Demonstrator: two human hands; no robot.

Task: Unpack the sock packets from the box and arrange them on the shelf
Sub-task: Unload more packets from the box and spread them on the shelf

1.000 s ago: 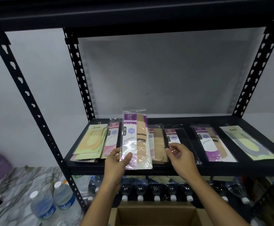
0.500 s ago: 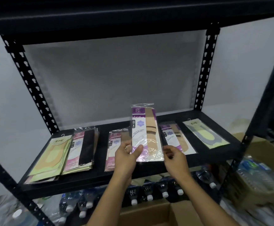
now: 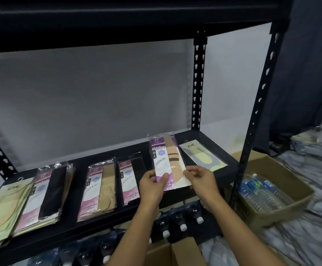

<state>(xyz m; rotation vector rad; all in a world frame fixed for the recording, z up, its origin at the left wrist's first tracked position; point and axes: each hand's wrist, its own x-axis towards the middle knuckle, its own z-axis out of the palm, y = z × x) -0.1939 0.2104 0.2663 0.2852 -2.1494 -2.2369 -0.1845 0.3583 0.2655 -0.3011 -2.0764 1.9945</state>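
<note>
The left hand grips the lower left corner of a purple sock packet, with the thumb across the front and the fingers curled behind. The right hand pinches the same packet's lower right edge between thumb and bent fingers. The packet is held at a slight tilt, its top leaning toward 11 o'clock, over the right part of the black shelf. Whether its upper end touches the shelf board cannot be told. It shows a white and purple card and a tan sock with a brown stripe. Just beside it, at its 2 o'clock, a yellow and grey packet lies flat near the shelf's right end. At the held packet's 9 o'clock, a pink packet with dark socks lies on the board. Farther along the same line come a pink packet with tan socks, then a pink packet with black socks. A stack of pale green packets sits at the far left. At 6 o'clock from the hands, below the forearms, the flaps of an open cardboard box show. Capped water bottles lie under the shelf. At 3 o'clock from the hands, outside the shelf post, a carton of water bottles stands on the floor.
</note>
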